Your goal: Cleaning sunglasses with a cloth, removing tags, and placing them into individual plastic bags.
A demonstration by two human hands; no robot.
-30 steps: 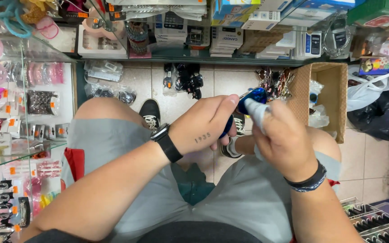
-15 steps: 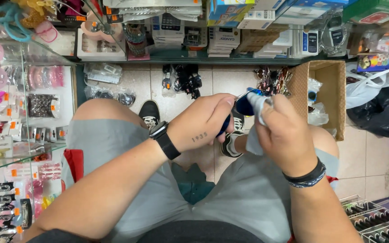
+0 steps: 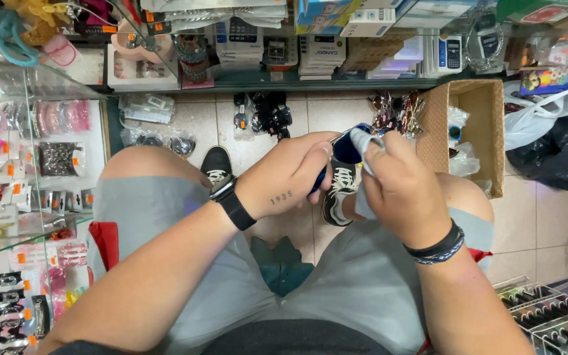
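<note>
A seated person's left hand point(image 3: 290, 174) clenches a pair of blue-lensed sunglasses point(image 3: 344, 150) above the knees, while the right hand point(image 3: 399, 187), at three o'clock, pinches a pale cloth point(image 3: 363, 141) against the lens. A cardboard box point(image 3: 471, 131) stands at two o'clock.

Blue-lensed sunglasses point(image 3: 344, 148) sit pinched between both hands, partly hidden; a pale grey cloth point(image 3: 363, 141) covers one lens at the right fingertips.
</note>
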